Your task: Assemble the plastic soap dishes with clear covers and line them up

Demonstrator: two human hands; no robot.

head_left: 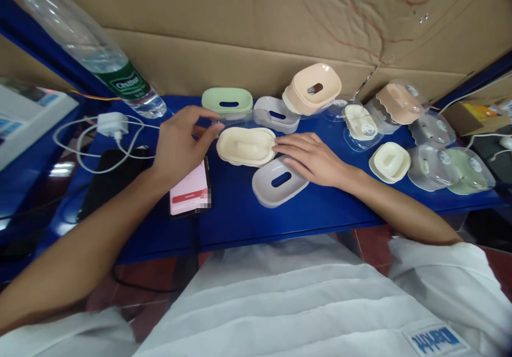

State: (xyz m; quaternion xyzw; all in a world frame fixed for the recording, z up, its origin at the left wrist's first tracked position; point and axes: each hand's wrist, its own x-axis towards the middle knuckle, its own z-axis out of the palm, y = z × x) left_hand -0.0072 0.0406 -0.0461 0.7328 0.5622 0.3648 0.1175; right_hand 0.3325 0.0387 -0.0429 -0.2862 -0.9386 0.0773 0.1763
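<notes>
My left hand (186, 135) pinches the edge of a clear plastic cover (239, 118) between thumb and fingers. The cover is held just behind a cream oval dish (246, 146), which has a raised shape in its middle. My right hand (310, 157) is open, palm down, its fingertips at the dish's right edge. Part of it lies over a grey oval tray with a slot (264, 188). Behind the dish are a green slotted tray (227, 94) and a second grey slotted tray (272, 119).
A peach slotted piece (308, 87) sits at the back. Several clear-covered pieces (434, 167) and a small cream dish (390, 162) stand on the right. A phone (188, 191), a white charger (112, 125) and a water bottle (124, 82) occupy the left of the blue table (224, 223).
</notes>
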